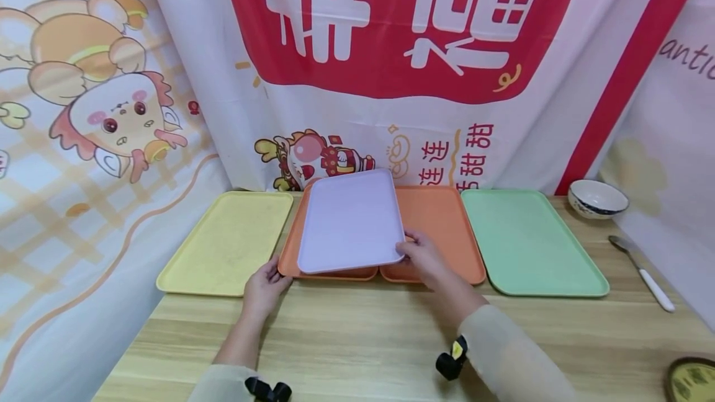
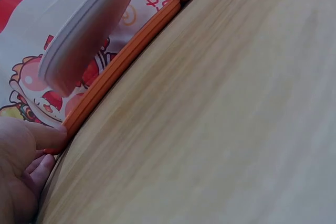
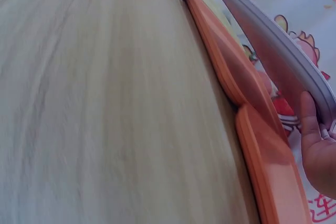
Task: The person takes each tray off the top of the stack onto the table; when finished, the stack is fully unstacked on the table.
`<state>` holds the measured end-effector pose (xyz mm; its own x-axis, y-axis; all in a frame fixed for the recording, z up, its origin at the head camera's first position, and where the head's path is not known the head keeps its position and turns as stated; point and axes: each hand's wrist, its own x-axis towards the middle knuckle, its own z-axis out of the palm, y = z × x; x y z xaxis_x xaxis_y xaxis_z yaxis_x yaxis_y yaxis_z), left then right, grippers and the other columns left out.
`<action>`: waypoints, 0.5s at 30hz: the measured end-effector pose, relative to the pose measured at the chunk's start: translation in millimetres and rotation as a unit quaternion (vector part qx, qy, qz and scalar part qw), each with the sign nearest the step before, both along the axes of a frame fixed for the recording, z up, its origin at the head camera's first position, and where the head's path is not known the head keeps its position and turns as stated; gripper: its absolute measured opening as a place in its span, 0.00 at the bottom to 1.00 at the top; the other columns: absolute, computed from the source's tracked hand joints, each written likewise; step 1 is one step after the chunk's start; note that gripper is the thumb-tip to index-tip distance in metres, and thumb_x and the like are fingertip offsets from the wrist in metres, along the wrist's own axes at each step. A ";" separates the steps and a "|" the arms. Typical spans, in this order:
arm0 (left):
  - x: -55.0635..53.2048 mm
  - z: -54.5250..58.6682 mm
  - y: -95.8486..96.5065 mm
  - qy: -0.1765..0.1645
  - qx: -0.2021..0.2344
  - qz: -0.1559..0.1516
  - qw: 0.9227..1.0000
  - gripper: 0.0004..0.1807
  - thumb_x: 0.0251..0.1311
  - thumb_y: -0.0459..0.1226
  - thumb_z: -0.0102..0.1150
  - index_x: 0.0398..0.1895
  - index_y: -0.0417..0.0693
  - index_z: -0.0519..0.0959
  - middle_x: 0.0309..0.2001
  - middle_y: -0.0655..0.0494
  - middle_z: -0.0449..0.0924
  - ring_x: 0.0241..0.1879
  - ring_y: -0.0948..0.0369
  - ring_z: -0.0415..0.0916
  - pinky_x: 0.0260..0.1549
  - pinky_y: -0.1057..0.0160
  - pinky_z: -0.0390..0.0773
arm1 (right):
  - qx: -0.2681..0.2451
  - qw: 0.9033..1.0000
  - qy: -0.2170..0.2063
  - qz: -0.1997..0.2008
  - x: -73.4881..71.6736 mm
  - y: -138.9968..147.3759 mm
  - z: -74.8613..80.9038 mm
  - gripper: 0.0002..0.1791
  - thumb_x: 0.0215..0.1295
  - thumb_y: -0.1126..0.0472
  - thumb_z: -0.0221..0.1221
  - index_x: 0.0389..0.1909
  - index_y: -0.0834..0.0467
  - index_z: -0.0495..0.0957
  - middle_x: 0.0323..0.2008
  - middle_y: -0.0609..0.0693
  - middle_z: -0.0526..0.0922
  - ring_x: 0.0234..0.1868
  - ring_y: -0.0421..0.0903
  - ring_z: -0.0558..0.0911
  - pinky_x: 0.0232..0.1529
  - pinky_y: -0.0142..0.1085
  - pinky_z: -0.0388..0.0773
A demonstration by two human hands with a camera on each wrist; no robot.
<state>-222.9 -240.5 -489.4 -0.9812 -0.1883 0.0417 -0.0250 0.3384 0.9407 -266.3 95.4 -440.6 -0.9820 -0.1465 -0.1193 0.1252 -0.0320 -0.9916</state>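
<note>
My right hand [image 1: 421, 256] grips a pale lavender tray [image 1: 352, 222] by its near right corner. In the right wrist view the thumb lies along the underside of the lavender tray [image 3: 273, 51], which is tilted and raised above the left orange tray [image 3: 226, 51]. At the near left corner of that orange tray [image 1: 335, 275], my left hand [image 1: 264, 287] pinches the rim, as the left wrist view shows. Much of the left orange tray is hidden under the lavender one. A second orange tray [image 1: 441, 222] lies right beside it, behind my right hand.
A yellow tray [image 1: 229, 244] lies at the left and a green tray [image 1: 533, 244] at the right. Farther right are a patterned bowl [image 1: 598, 198] and a white-handled spoon [image 1: 642, 272]. A round dark-rimmed object [image 1: 692, 380] sits at the near right. Printed cloth hangs behind the table [image 1: 357, 340].
</note>
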 end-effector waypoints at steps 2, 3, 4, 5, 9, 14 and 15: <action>0.2 0.8 0.1 -0.003 -0.004 0.002 1.000 0.35 0.59 0.25 0.60 0.70 0.27 0.59 0.66 0.27 0.64 0.65 0.40 0.68 0.60 0.61 0.77 | 0.009 1.000 0.010 -0.004 -1.2 12.4 3.5 0.30 0.66 0.72 0.49 0.70 0.72 0.58 0.59 0.74 0.72 0.41 0.43 0.81 0.40 0.30 0.84; 0.7 1.2 0.0 -0.005 -0.007 0.004 1.000 0.35 0.60 0.26 0.61 0.70 0.27 0.60 0.67 0.28 0.64 0.65 0.40 0.67 0.60 0.61 0.77 | 0.016 1.000 0.012 -0.007 -1.8 19.0 5.2 0.31 0.66 0.72 0.49 0.71 0.71 0.57 0.60 0.74 0.71 0.40 0.42 0.81 0.40 0.29 0.83; 1.0 1.3 -0.2 -0.008 -0.006 0.004 1.000 0.36 0.60 0.26 0.61 0.70 0.28 0.60 0.67 0.28 0.64 0.66 0.40 0.67 0.60 0.61 0.77 | 0.025 1.000 0.011 -0.010 -2.3 25.4 7.1 0.32 0.66 0.72 0.50 0.72 0.69 0.57 0.61 0.74 0.70 0.40 0.42 0.81 0.40 0.29 0.82; 1.1 1.2 -0.4 -0.009 -0.005 0.003 1.000 0.36 0.60 0.26 0.61 0.70 0.28 0.60 0.67 0.29 0.64 0.66 0.40 0.66 0.60 0.60 0.76 | 0.034 0.999 0.007 -0.016 -2.5 32.0 9.5 0.33 0.66 0.71 0.50 0.73 0.66 0.56 0.61 0.73 0.71 0.40 0.42 0.81 0.40 0.30 0.83; 2.2 1.8 -0.8 -0.009 0.000 0.000 1.000 0.35 0.60 0.26 0.61 0.70 0.28 0.60 0.68 0.29 0.63 0.67 0.41 0.66 0.61 0.58 0.75 | 0.055 0.998 -0.004 -0.017 -2.0 56.7 19.7 0.35 0.69 0.69 0.50 0.75 0.55 0.54 0.63 0.71 0.69 0.43 0.43 0.81 0.45 0.32 0.84; 1.9 2.8 -0.1 -0.006 0.002 -0.002 1.000 0.35 0.60 0.26 0.61 0.70 0.27 0.60 0.68 0.29 0.63 0.67 0.40 0.66 0.62 0.57 0.74 | 0.048 0.999 0.018 -0.006 1.5 86.3 28.7 0.35 0.69 0.70 0.49 0.76 0.57 0.53 0.64 0.70 0.66 0.44 0.39 0.80 0.46 0.27 0.84; 1.7 3.2 0.1 -0.008 0.001 -0.003 1.000 0.35 0.61 0.26 0.60 0.70 0.27 0.60 0.68 0.28 0.63 0.67 0.40 0.66 0.62 0.57 0.74 | 0.046 0.999 0.024 -0.004 2.5 92.2 30.0 0.35 0.69 0.71 0.49 0.76 0.58 0.52 0.63 0.70 0.66 0.43 0.38 0.80 0.45 0.27 0.84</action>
<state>-221.1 -240.5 -486.2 -0.9827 -0.1832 0.0259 -0.0379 0.3361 0.9411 -263.8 187.6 -410.6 -0.9879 -0.1300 -0.0844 0.0774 0.0581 -0.9953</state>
